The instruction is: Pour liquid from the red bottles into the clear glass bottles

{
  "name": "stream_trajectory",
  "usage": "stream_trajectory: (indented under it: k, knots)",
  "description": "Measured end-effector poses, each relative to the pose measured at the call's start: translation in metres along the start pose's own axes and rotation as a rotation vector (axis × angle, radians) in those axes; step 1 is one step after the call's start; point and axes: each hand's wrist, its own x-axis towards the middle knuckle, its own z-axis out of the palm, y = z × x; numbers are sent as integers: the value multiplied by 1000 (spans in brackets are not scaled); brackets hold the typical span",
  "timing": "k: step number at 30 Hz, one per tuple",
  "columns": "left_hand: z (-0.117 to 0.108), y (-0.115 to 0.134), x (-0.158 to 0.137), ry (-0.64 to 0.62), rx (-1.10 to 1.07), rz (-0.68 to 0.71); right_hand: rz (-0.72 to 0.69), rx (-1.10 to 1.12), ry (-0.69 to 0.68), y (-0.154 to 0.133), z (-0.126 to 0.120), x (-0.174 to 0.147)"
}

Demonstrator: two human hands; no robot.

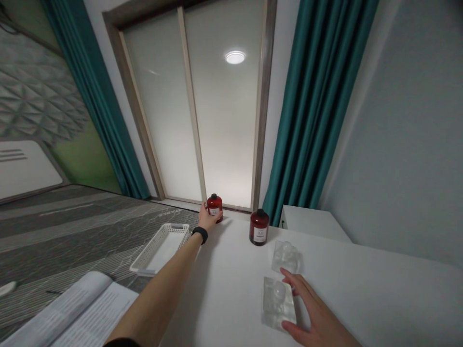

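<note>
At the far edge of the white table, my left hand [209, 218] is closed around a dark red-brown bottle [214, 204] with a black cap and a white label. A similar bottle [259, 227] stands upright to its right, apart from both hands. My right hand [309, 306] reaches over the near right of the table, thumb and fingers spread at the right side of a clear square object with a rounded knob [277, 303]. Whether the fingertips touch it I cannot tell. Just beyond lies a second clear object [285, 256] of similar look.
A white perforated basket [146, 250] sits at the left, beside my left forearm. Nearer lies an open book [85, 311] on a dark striped surface [90, 226]. Past the table stand a white cabinet [314, 219], teal curtains [314, 111] and a frosted sliding door [227, 125].
</note>
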Motion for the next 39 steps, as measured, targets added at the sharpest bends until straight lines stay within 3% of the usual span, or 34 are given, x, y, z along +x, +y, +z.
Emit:
stream_trajectory:
  k: [5, 10, 19, 24, 31, 39]
  knots:
    - [14, -3, 0, -28, -2, 7, -16, 7, 9, 4, 2, 1]
    - [9, 7, -29, -125, -10, 72, -28, 20, 10, 1, 1, 0]
    - [-14, 51, -121, -565, -150, 150, -94, 74, 46, -12, -8, -1]
    - [-25, 71, -142, -792, -165, 243, -115, 108, 38, -18, -11, -2]
    - [-31, 76, -141, -847, -152, 233, -124, 82, 89, -9, -12, 9]
    - [-35, 73, -140, -822, -175, 256, -202, 41, 178, -2, -20, 43]
